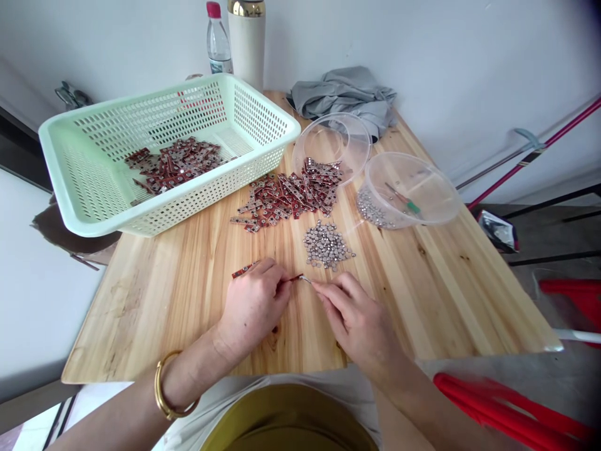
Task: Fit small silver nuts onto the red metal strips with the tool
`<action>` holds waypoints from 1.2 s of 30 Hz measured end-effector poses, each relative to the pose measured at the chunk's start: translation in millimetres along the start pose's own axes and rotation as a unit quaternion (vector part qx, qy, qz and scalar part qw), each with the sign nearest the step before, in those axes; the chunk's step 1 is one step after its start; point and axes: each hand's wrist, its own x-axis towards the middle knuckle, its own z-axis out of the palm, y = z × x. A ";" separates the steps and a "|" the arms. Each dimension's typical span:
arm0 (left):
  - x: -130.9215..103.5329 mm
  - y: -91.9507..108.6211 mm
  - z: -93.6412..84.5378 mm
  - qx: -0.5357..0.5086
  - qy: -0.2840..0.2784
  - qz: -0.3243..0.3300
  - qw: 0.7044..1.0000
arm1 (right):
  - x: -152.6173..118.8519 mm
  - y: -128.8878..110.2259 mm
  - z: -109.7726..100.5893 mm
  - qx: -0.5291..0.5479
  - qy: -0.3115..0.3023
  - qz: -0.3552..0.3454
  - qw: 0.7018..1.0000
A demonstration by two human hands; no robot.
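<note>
My left hand (258, 299) is closed on a small red strip (295, 277), whose end pokes out past the fingertips. Another red strip (244, 269) lies beside its knuckles. My right hand (354, 316) pinches a thin metal tool (305, 279), its tip meeting the end of the held strip. Just beyond both hands is a pile of small silver discs (325, 244). Farther back lies a heap of red strips with metal dots (291, 194).
A pale green basket (206, 188) with more strips stands at the left. Two clear tubs, one empty-looking (361, 150) and one with discs and a green-handled tool (413, 205), are at the right. Behind are grey cloth (345, 94), a bottle (218, 47) and a white flask (247, 44).
</note>
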 end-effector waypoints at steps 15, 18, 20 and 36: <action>-3.5 -2.6 0.1 0.034 0.006 0.031 0.999 | -2.0 6.4 -4.3 0.002 -0.015 -0.008 1.000; -5.0 -5.4 0.3 0.056 0.014 0.053 0.997 | 1.6 23.5 -10.0 0.072 0.062 0.066 0.993; -5.9 -6.8 1.0 0.071 0.021 0.067 0.995 | 4.0 33.3 -10.6 0.073 0.073 0.108 0.989; -5.1 -13.6 -7.1 -0.057 0.012 0.100 0.993 | 21.1 37.2 -3.9 0.037 0.035 0.152 0.987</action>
